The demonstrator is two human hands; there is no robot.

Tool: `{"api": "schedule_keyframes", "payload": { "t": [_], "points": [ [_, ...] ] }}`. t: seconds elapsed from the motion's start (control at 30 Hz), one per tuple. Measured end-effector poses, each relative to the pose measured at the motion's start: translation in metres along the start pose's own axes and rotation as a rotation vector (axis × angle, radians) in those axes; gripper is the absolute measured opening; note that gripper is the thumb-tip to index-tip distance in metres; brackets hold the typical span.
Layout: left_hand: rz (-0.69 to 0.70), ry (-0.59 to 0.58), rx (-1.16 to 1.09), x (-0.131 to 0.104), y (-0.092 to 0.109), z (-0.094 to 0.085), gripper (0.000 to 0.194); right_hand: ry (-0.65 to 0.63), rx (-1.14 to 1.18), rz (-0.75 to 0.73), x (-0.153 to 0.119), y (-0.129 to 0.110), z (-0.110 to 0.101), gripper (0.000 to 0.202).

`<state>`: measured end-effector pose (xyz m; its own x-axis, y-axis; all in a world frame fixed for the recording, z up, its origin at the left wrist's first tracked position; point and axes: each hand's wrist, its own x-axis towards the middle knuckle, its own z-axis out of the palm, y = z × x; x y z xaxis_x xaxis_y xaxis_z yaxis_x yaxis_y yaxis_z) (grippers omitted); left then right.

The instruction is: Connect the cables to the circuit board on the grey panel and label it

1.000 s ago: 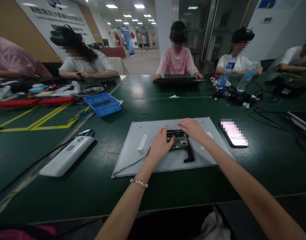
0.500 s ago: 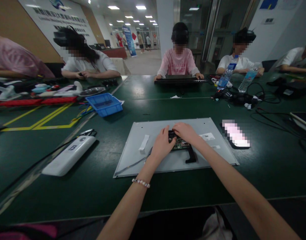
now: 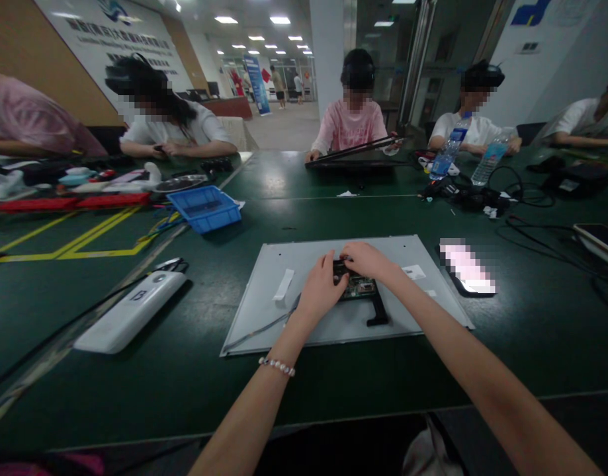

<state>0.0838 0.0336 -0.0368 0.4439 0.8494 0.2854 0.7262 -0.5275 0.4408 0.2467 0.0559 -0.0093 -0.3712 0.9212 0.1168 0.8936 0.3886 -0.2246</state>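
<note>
We see the left hand (image 3: 319,291) at the board (image 3: 360,286), thumb and fingers spread; the right hand (image 3: 368,260) curls its fingers alongside (pinching? can't tell), panel (image 3: 259,307) beneath.

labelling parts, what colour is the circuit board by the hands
The circuit board is green, clearest in the head view.

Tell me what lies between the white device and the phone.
In the head view, a grey panel lies there, bearing a circuit board partly under the left hand and right hand.
</note>
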Motion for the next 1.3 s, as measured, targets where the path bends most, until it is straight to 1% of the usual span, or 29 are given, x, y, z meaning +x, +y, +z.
{"api": "schedule_keyframes", "payload": {
  "t": [0.07, 0.17, 0.27, 0.33, 0.43, 0.53, 0.63, 0.7, 0.8, 0.87, 0.93, 1.0, 1.07, 1.13, 1.17, 1.23, 1.3],
  "points": [
    [-0.001, -0.003, 0.004, 0.0, 0.0, 0.0, 0.059, -0.026, -0.018, 0.002, 0.003, 0.0, -0.003, 0.025],
    [0.005, -0.005, 0.004, 0.0, -0.001, 0.001, 0.059, -0.02, -0.055, 0.017, 0.005, -0.005, -0.003, 0.025],
    [0.012, -0.004, 0.003, 0.0, -0.002, 0.002, 0.059, 0.026, -0.089, 0.037, 0.001, -0.008, -0.004, 0.026],
    [0.01, -0.006, 0.006, -0.001, -0.001, 0.001, 0.059, 0.086, -0.107, 0.046, -0.006, -0.004, -0.008, 0.026],
    [0.004, -0.003, 0.007, -0.001, 0.0, 0.0, 0.058, 0.168, -0.149, 0.086, -0.028, 0.014, -0.016, 0.027],
    [0.007, -0.009, 0.004, -0.001, 0.0, -0.003, 0.058, 0.153, -0.173, 0.123, -0.056, 0.04, -0.019, 0.024],
    [0.002, -0.026, 0.007, -0.001, 0.0, -0.003, 0.059, 0.113, -0.103, 0.141, -0.079, 0.061, -0.013, 0.026],
    [0.003, -0.029, 0.007, -0.001, 0.0, -0.003, 0.059, 0.116, -0.042, 0.145, -0.088, 0.069, -0.008, 0.029],
    [0.018, -0.015, 0.007, 0.0, 0.002, -0.004, 0.058, 0.163, 0.081, 0.167, -0.098, 0.074, -0.006, 0.032],
    [0.036, 0.015, 0.025, 0.001, 0.003, -0.009, 0.056, 0.198, 0.154, 0.203, -0.104, 0.077, -0.007, 0.032],
    [0.05, 0.078, 0.075, 0.003, 0.001, -0.018, 0.05, 0.209, 0.209, 0.248, -0.11, 0.081, -0.009, 0.03],
    [0.027, 0.164, 0.166, 0.005, -0.006, -0.032, 0.04, 0.182, 0.259, 0.286, -0.116, 0.085, -0.008, 0.03],
    [-0.059, 0.234, 0.286, 0.005, -0.02, -0.045, 0.036, 0.142, 0.295, 0.313, -0.119, 0.09, -0.007, 0.03],
    [-0.147, 0.237, 0.362, 0.006, -0.038, -0.055, 0.037, 0.12, 0.302, 0.325, -0.119, 0.093, -0.004, 0.03],
    [-0.172, 0.201, 0.37, 0.005, -0.048, -0.059, 0.036, 0.114, 0.303, 0.325, -0.119, 0.095, -0.002, 0.03],
    [-0.193, 0.087, 0.342, 0.006, -0.065, -0.062, 0.034, 0.103, 0.309, 0.321, -0.118, 0.096, 0.0, 0.031],
    [-0.203, -0.022, 0.289, 0.006, -0.077, -0.063, 0.032, 0.089, 0.323, 0.32, -0.116, 0.097, 0.002, 0.029]
  ]
}}
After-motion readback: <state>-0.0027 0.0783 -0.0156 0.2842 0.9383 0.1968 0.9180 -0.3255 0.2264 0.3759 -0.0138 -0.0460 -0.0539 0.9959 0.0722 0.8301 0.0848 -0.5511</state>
